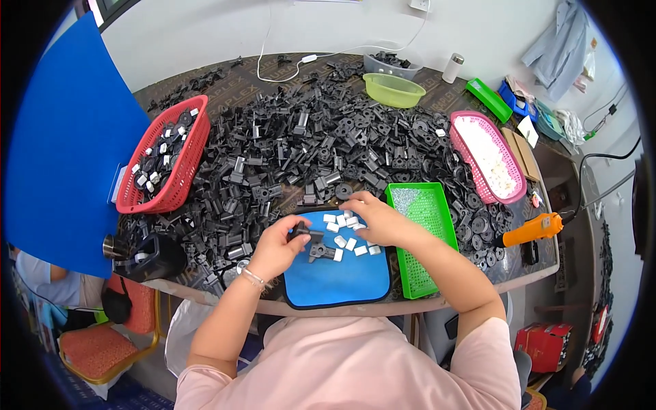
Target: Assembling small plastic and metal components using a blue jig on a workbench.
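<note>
Black plastic part [301, 228]: in the left hand, over the far left corner of the blue mat [338, 285]; whether it touches the mat, I cannot tell.
Left hand [275, 244]: grip narrow, thumb and fingers closed on that part, at the mat's left edge.
Right hand [380, 217]: at the mat's far right, fingertips by its far edge; whether the grip holds anything, I cannot tell.
White pieces [350, 244]: scattered on the mat's far half, some under the right hand.
Second black part [319, 253]: on the mat, just beside a white piece.
Black heap [321, 130]: across the table [514, 272], beyond the mat and to both sides.
Green tray [421, 292]: just right of the mat, small silvery bits in its far end.
Red basket [179, 179]: well left of the mat, holding black and white pieces.
Pink basket [473, 174]: beyond the mat to the right, full of white pieces.
Orange tool [535, 229]: well right of the mat.
</note>
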`<state>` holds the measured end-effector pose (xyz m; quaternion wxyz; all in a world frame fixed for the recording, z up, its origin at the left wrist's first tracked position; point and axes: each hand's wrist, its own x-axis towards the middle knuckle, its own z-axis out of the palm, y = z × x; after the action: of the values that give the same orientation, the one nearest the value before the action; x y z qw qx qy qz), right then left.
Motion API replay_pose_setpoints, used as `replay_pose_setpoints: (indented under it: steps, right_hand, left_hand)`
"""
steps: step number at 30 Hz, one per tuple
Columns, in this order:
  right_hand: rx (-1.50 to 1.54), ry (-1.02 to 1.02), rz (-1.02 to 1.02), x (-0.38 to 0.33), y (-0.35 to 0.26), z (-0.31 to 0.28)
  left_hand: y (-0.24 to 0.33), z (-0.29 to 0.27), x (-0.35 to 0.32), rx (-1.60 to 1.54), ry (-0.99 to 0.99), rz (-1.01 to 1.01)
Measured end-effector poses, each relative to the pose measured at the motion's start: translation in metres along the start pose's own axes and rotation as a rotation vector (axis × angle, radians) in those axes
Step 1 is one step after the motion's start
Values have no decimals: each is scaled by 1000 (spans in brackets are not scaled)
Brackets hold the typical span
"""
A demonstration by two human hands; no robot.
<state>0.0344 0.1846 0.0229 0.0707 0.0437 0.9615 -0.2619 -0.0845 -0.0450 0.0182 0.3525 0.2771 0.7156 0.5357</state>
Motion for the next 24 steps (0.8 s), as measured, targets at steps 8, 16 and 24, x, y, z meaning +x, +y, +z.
replay_pose_setpoints:
  steps: [8,16,24]
  right_hand:
    - [-252,156,134,-1,-33,4]
    - [-201,258,39,39,-26,40]
    - [119,292,-65,40,-20,40]
  left_hand:
    - [4,1,41,375,103,307]
    - [14,-1,38,473,131,316]
    - [25,-4,39,444,66,295]
